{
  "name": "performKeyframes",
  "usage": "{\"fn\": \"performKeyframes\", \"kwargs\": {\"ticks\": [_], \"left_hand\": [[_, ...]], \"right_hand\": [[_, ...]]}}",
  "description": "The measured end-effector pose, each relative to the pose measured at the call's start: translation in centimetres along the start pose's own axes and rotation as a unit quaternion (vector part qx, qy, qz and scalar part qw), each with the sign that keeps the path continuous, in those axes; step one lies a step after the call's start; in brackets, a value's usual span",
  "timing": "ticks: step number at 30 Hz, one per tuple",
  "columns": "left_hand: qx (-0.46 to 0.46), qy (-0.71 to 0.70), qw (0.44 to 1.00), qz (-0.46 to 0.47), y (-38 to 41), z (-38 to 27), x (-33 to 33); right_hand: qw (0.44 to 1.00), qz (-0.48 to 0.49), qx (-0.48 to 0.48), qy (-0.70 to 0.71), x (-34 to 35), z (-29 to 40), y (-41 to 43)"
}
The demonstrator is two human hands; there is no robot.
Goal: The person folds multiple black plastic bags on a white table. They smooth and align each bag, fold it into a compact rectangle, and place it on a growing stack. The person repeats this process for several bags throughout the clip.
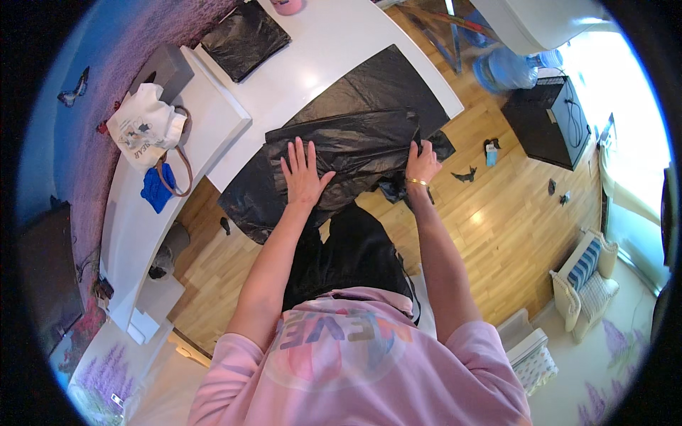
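Note:
A black plastic bag (351, 133) lies spread and partly folded over the white table, its near part hanging past the edge towards my lap. Flat on its left part rests my left hand (302, 175), fingers spread. My right hand (422, 162) pinches the bag's right edge between thumb and fingers, beside a small raised fold. Under the layer I handle, a smoother black sheet (383, 80) reaches to the table's right corner. Farther back sits a folded stack of black plastic (246, 41).
On the left ledge are a white cloth bag (144, 128) with brown handles, a blue cloth (158, 186) and a grey box (165, 72). Black scraps (464, 174) lie on the wooden floor. A black cabinet (551, 120) and a large water bottle (501, 70) stand at right.

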State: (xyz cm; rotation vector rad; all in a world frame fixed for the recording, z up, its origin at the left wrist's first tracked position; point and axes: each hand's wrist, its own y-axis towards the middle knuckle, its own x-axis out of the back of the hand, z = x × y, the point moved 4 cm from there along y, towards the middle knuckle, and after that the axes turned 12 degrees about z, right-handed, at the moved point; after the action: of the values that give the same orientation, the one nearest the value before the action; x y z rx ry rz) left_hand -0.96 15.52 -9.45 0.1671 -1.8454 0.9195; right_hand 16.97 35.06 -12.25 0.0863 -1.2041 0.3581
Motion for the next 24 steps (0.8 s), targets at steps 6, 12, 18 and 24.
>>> {"fn": "performKeyframes", "kwargs": {"ticks": [6,12,18,24], "left_hand": [[-0.001,-0.022,0.999,-0.037,-0.3,0.3,0.4],[0.002,-0.023,0.998,-0.064,-1.1,0.7,-0.3],[0.019,-0.085,0.973,-0.216,1.3,3.4,3.8],[0.008,-0.066,0.966,-0.251,4.9,6.7,5.9]], "right_hand": [[0.979,-0.037,0.183,0.077,3.4,6.2,-1.3],[0.915,0.149,0.373,0.029,0.4,13.7,-6.8],[0.935,0.131,0.329,0.019,-0.3,12.3,-5.5],[0.938,0.110,0.328,-0.013,0.6,11.2,-2.7]]}}
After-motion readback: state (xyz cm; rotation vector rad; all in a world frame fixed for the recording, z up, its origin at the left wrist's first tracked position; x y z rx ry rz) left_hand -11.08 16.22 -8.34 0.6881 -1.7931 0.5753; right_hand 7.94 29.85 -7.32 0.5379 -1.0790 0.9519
